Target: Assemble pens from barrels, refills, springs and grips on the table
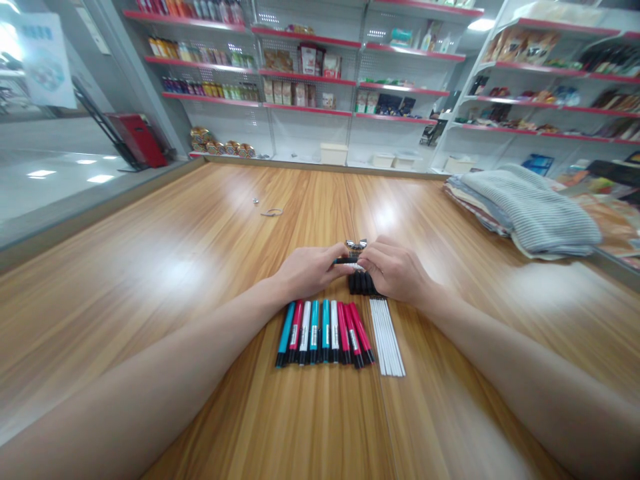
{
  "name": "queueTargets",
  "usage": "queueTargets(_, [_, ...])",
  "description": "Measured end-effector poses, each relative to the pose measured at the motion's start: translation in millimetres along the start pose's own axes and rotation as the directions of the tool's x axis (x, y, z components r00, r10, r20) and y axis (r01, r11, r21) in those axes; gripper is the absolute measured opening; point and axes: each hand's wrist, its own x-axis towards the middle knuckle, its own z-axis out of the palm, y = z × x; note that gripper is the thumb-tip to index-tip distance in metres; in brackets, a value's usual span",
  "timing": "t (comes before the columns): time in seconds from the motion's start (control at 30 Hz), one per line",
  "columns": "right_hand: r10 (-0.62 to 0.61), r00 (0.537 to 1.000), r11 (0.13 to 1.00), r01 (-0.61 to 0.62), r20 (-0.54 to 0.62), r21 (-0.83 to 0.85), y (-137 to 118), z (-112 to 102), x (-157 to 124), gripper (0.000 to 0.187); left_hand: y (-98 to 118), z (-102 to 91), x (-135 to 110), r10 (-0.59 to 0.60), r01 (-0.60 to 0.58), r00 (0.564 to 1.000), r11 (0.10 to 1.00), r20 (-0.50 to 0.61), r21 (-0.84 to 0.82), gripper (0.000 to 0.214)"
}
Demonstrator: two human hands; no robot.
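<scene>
My left hand and my right hand meet over the wooden table, both with fingers closed around one black pen part with a blue end. Under my right hand lies a small pile of black pen parts. Closer to me a row of several blue, red and white pen barrels lies side by side. To its right is a bundle of thin white refills. Small shiny metal pieces sit just beyond my fingers.
Folded grey and patterned cloths are stacked at the table's right. A small metal ring lies farther back on the left. Store shelves with goods line the far wall, and a glass partition runs along the left.
</scene>
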Motion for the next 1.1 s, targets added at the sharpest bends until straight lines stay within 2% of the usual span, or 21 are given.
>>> queueTargets(0.2, [-0.033,0.999,0.999,0.032,0.037,0.019,-0.6,0.0,-0.4,0.014,0.5,-0.6,0.3,0.067,-0.067,0.998,0.998,-0.002,0.005,0.031])
queueTargets(0.63, [-0.050,0.998,0.999,0.050,0.046,-0.006,-0.2,-1.0,1.3,0.020,-0.4,-1.7,-0.5,0.076,-0.075,0.997,0.996,-0.016,0.052,0.035])
queueTargets(0.9, [-0.017,1.000,1.000,0.017,0.025,-0.021,-1.4,-0.7,1.0,0.020,-0.1,-2.7,-1.9,0.085,-0.084,0.993,0.996,-0.082,0.013,0.032])
queueTargets(1.1, [-0.005,0.999,0.999,0.007,0.039,-0.045,0.0,0.1,0.6,0.022,-1.5,-1.2,1.2,0.151,-0.166,0.972,0.984,-0.179,-0.072,0.025])
